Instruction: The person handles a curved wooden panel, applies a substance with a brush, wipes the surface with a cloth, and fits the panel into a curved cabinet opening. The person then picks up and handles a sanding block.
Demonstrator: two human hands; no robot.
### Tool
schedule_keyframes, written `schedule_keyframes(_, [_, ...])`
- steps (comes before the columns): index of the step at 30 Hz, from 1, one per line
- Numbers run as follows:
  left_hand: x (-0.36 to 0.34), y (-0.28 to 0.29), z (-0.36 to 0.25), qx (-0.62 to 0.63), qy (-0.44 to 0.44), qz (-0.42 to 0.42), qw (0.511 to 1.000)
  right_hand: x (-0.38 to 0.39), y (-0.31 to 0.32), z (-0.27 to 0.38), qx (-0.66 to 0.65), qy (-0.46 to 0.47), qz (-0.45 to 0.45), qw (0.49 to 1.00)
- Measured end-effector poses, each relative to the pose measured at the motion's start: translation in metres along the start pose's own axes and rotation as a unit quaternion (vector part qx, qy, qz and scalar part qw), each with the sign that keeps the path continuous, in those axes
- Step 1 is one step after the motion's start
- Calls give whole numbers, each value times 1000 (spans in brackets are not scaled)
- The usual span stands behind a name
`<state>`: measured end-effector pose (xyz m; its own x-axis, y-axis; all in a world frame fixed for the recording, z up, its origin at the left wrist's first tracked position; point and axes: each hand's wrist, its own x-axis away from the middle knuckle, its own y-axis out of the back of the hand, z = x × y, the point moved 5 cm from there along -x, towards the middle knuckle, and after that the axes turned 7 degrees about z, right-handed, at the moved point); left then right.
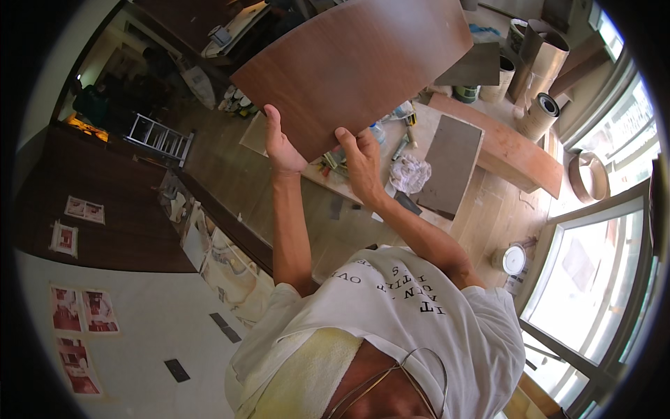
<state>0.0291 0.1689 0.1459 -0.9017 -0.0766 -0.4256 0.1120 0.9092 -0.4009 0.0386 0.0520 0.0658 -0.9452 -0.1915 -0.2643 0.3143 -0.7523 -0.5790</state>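
Both my hands hold up a large reddish-brown wood-grain sheet (356, 66), tilted in front of me and running out of the top of the picture. My left hand (283, 148) grips its left lower corner, thumb along the edge and fingers hidden behind. My right hand (361, 164) pinches the lower edge, thumb on the face and the other fingers curled underneath. Beyond my right hand lies a worktable (321, 178) with a crumpled white cloth (410, 173), a grey-brown flat panel (450, 167), a brush (412, 137) and other small tools partly covered by the sheet.
A long wooden board (502, 150) lies right of the table. Cans and a rolled sheet (541, 63) stand at the far right. A white-lidded can (513, 260) sits on the floor near the window (586, 279). A stepladder (159, 140) stands far left, and printed pictures (84, 311) hang on the left wall.
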Motion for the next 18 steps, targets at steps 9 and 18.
schedule_keyframes(9, [2, -13, 1, 13, 8, 27, 1000, 2, 0, 11, 0, 14, -1, 1000])
schedule_keyframes(18, [4, -18, 0, 29, -7, 34, 999, 3, -1, 8, -4, 24, 12, 1000])
